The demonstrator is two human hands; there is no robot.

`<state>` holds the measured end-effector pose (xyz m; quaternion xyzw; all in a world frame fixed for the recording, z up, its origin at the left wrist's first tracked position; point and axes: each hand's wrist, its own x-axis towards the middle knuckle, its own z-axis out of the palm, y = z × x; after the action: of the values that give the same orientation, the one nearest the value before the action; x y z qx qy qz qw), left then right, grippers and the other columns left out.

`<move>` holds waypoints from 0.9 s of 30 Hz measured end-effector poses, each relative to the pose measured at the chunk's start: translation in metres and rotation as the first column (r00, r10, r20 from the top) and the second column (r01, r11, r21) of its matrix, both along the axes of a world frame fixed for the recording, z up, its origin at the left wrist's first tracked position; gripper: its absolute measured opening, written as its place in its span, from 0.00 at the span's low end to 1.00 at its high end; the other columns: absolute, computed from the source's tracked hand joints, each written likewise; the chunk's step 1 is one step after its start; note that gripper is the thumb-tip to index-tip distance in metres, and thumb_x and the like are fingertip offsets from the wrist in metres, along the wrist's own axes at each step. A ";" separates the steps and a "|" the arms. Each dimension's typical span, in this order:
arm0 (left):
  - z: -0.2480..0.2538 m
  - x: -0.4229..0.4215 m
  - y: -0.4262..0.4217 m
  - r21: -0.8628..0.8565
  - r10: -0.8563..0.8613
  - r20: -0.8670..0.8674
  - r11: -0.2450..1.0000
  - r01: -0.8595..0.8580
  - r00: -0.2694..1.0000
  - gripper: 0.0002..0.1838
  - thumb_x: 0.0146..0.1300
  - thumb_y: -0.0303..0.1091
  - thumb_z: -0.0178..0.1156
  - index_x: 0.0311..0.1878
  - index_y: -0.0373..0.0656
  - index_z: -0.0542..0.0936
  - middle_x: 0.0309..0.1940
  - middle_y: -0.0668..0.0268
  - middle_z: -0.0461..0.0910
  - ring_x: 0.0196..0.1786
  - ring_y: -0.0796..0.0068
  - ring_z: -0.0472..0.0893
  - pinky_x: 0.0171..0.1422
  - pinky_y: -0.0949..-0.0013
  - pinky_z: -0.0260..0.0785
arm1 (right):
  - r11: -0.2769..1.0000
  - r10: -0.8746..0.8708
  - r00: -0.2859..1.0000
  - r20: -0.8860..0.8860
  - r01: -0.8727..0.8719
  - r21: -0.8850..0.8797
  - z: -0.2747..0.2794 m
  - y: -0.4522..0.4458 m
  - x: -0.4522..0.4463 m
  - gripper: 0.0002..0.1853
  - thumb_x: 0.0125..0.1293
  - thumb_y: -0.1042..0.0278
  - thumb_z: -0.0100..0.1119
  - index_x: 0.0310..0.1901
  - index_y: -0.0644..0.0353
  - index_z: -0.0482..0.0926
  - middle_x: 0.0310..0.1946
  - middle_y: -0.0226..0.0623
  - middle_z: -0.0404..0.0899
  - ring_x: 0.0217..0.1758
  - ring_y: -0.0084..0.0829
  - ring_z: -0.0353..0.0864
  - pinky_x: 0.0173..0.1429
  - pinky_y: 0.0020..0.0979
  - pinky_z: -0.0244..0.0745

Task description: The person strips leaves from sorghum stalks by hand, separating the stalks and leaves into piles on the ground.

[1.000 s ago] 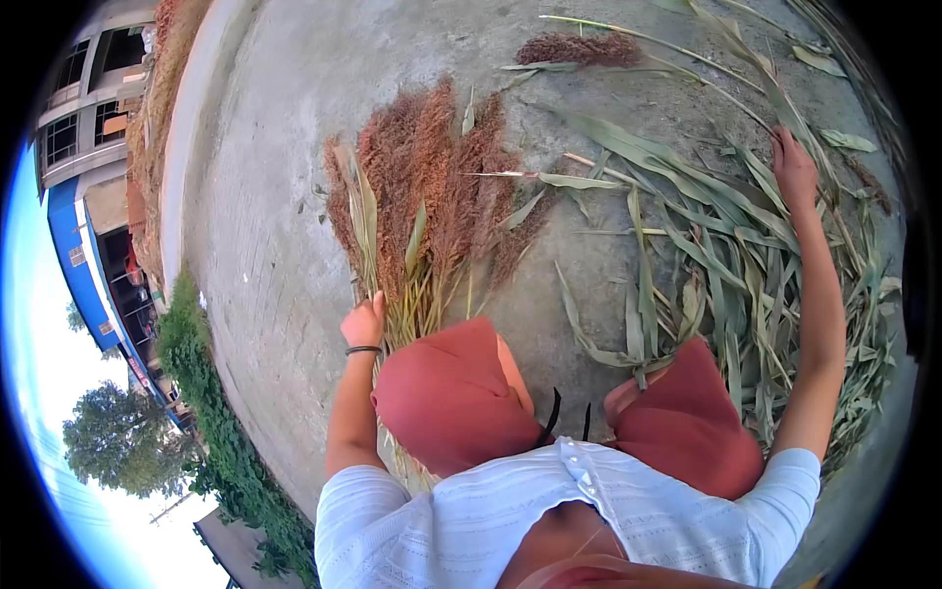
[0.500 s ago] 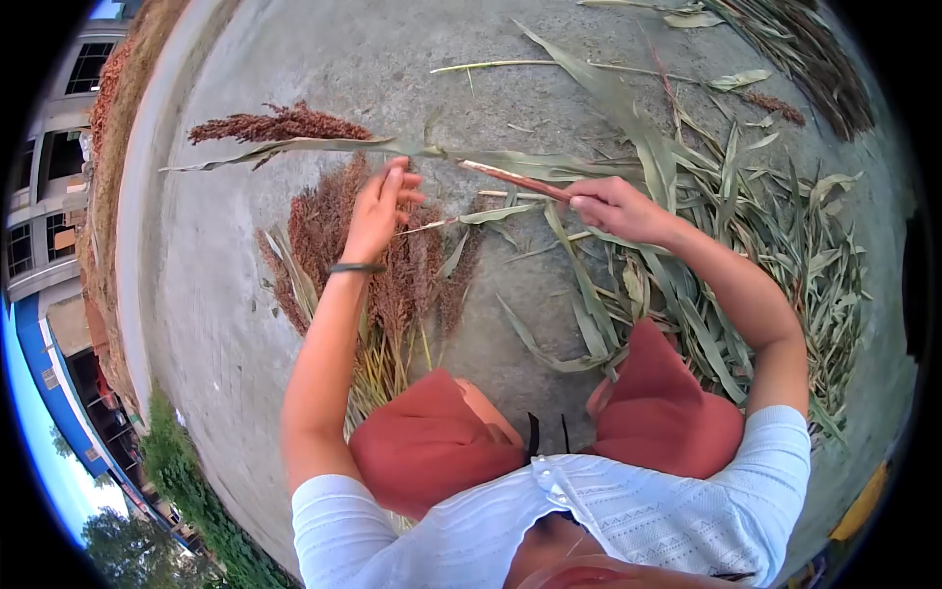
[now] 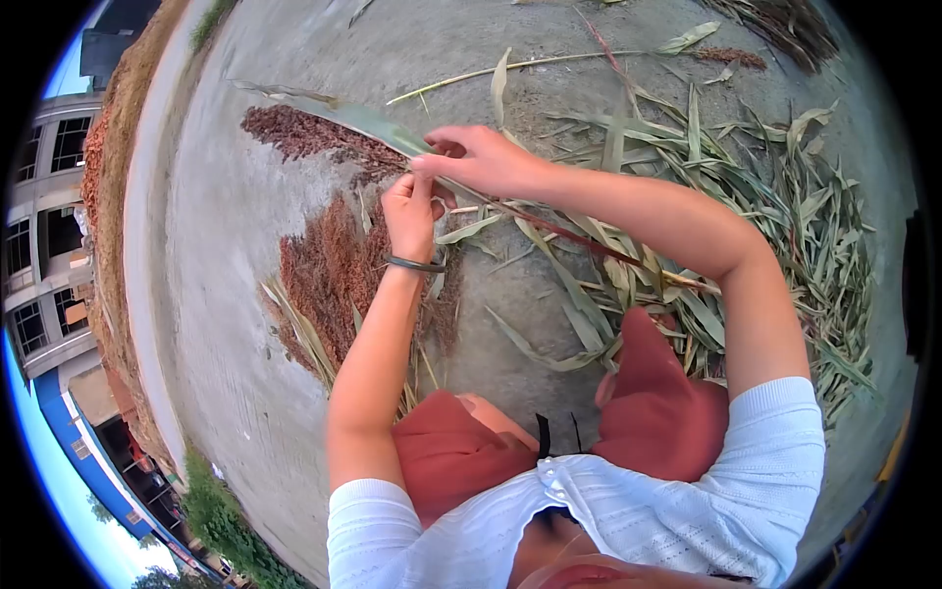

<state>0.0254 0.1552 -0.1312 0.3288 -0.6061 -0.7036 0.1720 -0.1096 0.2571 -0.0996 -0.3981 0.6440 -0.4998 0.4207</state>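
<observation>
My left hand (image 3: 412, 211), with a dark band at the wrist, is closed on the stalk just below a reddish-brown seed head (image 3: 314, 137). Touching it, my right hand (image 3: 476, 159) is closed at the same spot, where a long green leaf (image 3: 368, 122) meets the stalk. From my hands the reddish stalk (image 3: 579, 239) slants down to the right. Below my left hand a pile of reddish seed heads (image 3: 334, 265) lies on the concrete, partly hidden by my left forearm.
Stripped leaves and stalks (image 3: 785, 226) cover the ground at the right. A thin stalk (image 3: 520, 65) lies farther out, and a dark bundle (image 3: 785, 27) at the top right. My knees (image 3: 657, 412) are in front. Buildings (image 3: 49, 236) stand at the left.
The seed-head stalk came up off the right side into my right hand. Both hands have since met just below its head, and my left hand has closed on it.
</observation>
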 end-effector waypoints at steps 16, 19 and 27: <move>-0.009 0.003 0.002 0.068 0.034 -0.009 0.997 -0.034 0.999 0.15 0.67 0.46 0.59 0.35 0.43 0.79 0.25 0.71 0.78 0.25 0.82 0.74 0.24 0.82 0.58 | 0.992 -0.034 0.993 -0.113 0.047 0.116 -0.005 -0.020 -0.008 0.15 0.63 0.56 0.59 0.37 0.62 0.83 0.28 0.38 0.81 0.33 0.30 0.79 0.39 0.35 0.73; 0.012 -0.004 0.012 0.092 0.200 0.071 0.974 -0.206 0.977 0.16 0.68 0.47 0.57 0.36 0.43 0.78 0.29 0.70 0.79 0.31 0.82 0.76 0.30 0.80 0.61 | 0.915 -0.369 0.927 -0.065 0.350 -0.201 -0.021 -0.032 0.002 0.12 0.65 0.63 0.58 0.38 0.65 0.81 0.29 0.35 0.81 0.30 0.24 0.76 0.37 0.28 0.71; -0.008 0.012 -0.072 0.454 0.427 -0.247 0.844 -0.285 0.870 0.22 0.74 0.52 0.43 0.26 0.48 0.64 0.19 0.69 0.64 0.19 0.77 0.63 0.26 0.74 0.59 | 0.995 0.059 0.742 0.667 0.012 -0.102 -0.004 -0.003 0.009 0.07 0.72 0.69 0.47 0.40 0.62 0.72 0.20 0.24 0.65 0.22 0.19 0.62 0.29 0.27 0.64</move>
<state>0.0369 0.0832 -0.1389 0.3392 -0.3363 -0.8136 0.3317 -0.1006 0.2538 -0.1033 -0.2208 0.4194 -0.6353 0.6097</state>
